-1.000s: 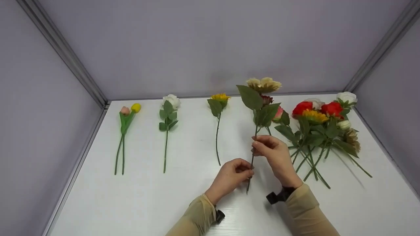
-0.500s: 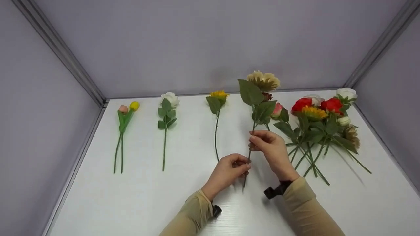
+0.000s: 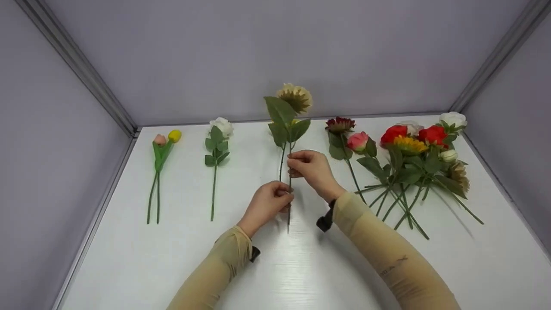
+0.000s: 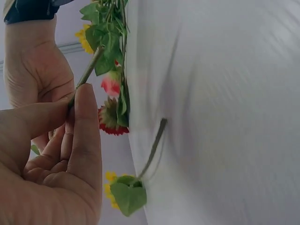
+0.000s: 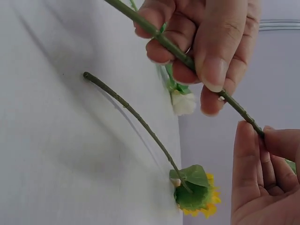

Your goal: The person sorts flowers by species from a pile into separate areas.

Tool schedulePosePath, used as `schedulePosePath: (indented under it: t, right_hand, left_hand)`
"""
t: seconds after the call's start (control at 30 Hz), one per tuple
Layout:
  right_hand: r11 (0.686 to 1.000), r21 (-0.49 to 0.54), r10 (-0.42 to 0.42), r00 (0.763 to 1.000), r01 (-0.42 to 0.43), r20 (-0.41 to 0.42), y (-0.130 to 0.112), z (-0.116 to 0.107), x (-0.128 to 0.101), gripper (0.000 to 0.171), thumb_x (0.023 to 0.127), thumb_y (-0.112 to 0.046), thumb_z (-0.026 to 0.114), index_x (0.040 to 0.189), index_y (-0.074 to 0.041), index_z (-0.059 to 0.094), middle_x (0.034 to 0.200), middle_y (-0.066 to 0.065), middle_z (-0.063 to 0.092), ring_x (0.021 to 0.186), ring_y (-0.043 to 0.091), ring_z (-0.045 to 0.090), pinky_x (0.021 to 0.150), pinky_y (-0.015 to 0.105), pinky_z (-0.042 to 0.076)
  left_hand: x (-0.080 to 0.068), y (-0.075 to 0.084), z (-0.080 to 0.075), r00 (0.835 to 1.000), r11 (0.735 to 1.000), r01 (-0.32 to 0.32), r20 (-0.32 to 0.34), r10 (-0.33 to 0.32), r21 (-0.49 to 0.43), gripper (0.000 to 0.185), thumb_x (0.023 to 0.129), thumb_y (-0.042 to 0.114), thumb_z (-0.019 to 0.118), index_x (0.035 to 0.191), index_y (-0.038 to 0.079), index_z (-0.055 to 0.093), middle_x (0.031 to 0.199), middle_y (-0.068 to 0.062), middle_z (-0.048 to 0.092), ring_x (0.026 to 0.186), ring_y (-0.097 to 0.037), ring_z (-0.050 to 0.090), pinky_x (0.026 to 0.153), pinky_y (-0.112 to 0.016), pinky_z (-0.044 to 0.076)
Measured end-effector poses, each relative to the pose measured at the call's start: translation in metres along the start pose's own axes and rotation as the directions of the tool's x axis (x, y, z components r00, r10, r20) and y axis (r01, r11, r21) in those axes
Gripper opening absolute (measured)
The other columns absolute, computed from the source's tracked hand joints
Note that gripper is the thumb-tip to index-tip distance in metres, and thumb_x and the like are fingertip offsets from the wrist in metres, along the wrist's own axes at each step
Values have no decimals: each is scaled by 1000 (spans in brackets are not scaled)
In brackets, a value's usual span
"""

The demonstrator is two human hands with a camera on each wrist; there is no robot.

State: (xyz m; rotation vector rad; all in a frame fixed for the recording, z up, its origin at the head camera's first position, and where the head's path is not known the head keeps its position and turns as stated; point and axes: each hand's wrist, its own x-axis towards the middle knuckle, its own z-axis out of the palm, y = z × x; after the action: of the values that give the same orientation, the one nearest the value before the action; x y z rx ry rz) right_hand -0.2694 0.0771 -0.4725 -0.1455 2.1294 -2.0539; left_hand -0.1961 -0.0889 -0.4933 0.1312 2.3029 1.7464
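Both hands hold one cream flower [image 3: 295, 98] upright by its stem, above the table and in front of the yellow sunflower [image 5: 194, 197]. My right hand [image 3: 314, 170] pinches the stem just below the green leaves. Lower down, near the cut end, my left hand [image 3: 267, 204] pinches the same stem between thumb and fingers. In the left wrist view the left hand [image 4: 61, 154] is close up. The right wrist view has the right hand [image 5: 267, 178] at the lower right. In the head view the sunflower is mostly hidden behind the cream flower's leaves.
On the white table [image 3: 181, 258], two tulips [image 3: 159, 159] and a white rose [image 3: 219, 146] lie to the left. A dark red flower [image 3: 340, 125] and pink rose [image 3: 358, 141] lie right of the hands. A mixed flower pile [image 3: 413, 159] lies farther right.
Both hands have carried the cream flower leftward, from in front of the dark red flower to in front of the sunflower. The dark red flower now shows fully.
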Motion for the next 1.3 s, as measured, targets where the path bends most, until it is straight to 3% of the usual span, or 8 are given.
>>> schedulePosePath:
  t: [0.13,0.23,0.4,0.5,0.67,0.87,1.1,1.3]
  right_hand:
    - [993,-110,40,998,-35,42,5,13,11,31,98,-10,68,124,6,68,109,22,70,86,24,73,79,34,61]
    - [948,-319,7,998,14,62,11,15,11,33,101,-17,65,129,0,67,112,15,71,97,25,71,86,36,59]
    - [705,-675,-142,975,219,169,20,9,6,34,103,-21,63,132,-4,67,123,10,69,117,27,63,100,42,50]
    - [627,-731,-174,963,270,206,24,2,4,33,103,-22,64,131,-4,68,125,11,68,122,30,59,105,45,46]
    - [617,-739,-179,963,270,202,27,-9,1,33,102,-22,64,129,-4,70,125,10,69,123,30,58,106,45,45]
    - [614,-747,-174,967,255,187,29,-20,-4,33,102,-21,65,129,-4,70,126,10,69,124,31,57,107,46,44]
    - [593,-763,-200,965,258,170,29,-37,-7,31,101,-19,66,128,-3,71,125,11,69,122,31,59,106,46,45]
    - [619,-756,-223,970,213,91,24,-70,-8,26,101,-13,64,123,-1,72,120,13,71,116,31,63,102,47,49]
  left_hand:
    - [5,-9,-18,997,998,63,-40,-63,7,24,97,12,68,116,-3,69,95,-9,69,78,-19,70,69,-33,61]
    - [11,-15,-29,991,994,107,-82,-106,16,23,97,10,67,116,-3,68,95,-10,68,79,-19,70,70,-33,61]
    - [22,-24,-38,973,981,193,-134,-186,36,20,97,6,65,114,-5,68,92,-10,69,75,-18,69,67,-32,61]
    - [28,-25,-35,967,972,233,-116,-227,43,22,98,5,64,117,-5,67,92,-11,69,74,-17,68,66,-30,60]
    - [34,-24,-26,976,959,207,-108,-189,192,29,98,6,65,125,-4,66,96,-9,69,75,-15,68,65,-27,58]
    - [36,-21,-19,985,908,157,-125,-117,388,29,96,5,66,122,-5,67,90,-7,63,72,-14,66,65,-28,55]
    - [34,-22,-22,993,900,100,-93,-66,424,32,97,9,68,125,-6,65,77,-4,63,61,-13,60,59,-27,48]
    - [30,-17,-23,987,852,86,-162,-1,516,45,100,25,69,135,-1,61,112,-14,62,98,-25,66,86,-39,54]
